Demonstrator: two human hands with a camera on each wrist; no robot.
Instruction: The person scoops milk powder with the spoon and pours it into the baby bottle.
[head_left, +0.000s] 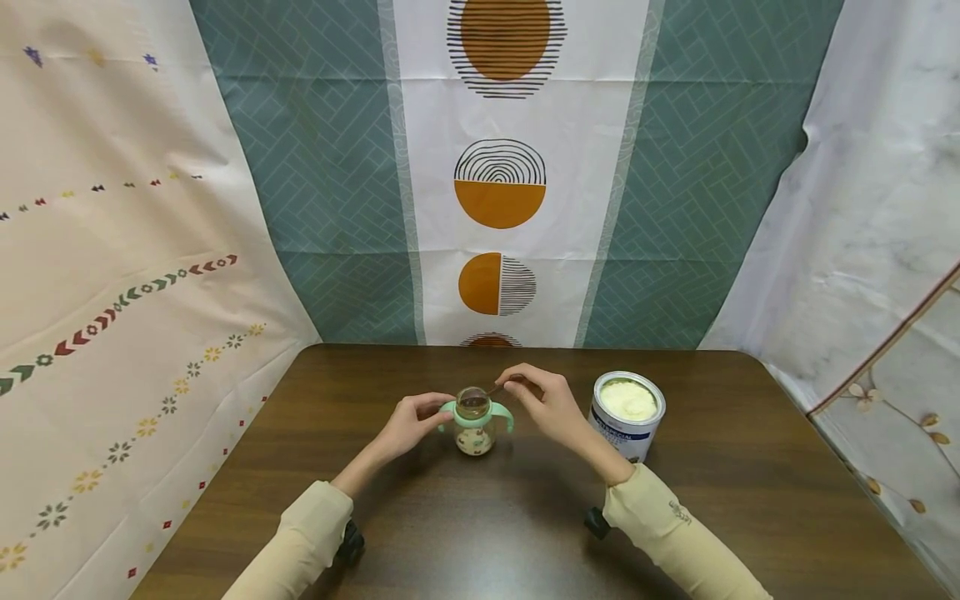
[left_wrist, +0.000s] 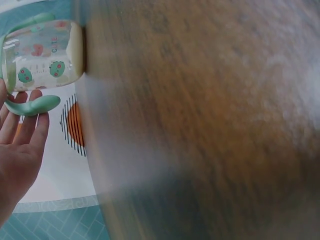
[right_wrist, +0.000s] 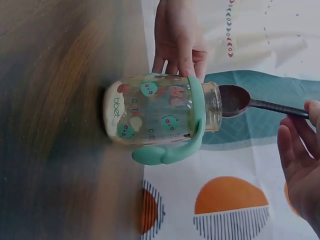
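Note:
A clear baby bottle (head_left: 474,437) with a mint-green two-handled collar stands lidless on the table, a layer of pale powder at its bottom. My left hand (head_left: 413,422) grips the bottle's left handle (left_wrist: 37,106), thumb at the collar. In my right hand (head_left: 542,401) the handle of a dark brown spoon (right_wrist: 235,100) is pinched. The spoon's bowl is tilted at the bottle's open mouth, its tip just inside the rim. Whether any powder is left in the bowl, I cannot tell.
An open tin (head_left: 628,414) of pale powder stands to the right, beyond my right forearm. Brown wooden table (head_left: 450,533) lies under everything. Patterned cloths (head_left: 495,175) hang behind the table and at both sides.

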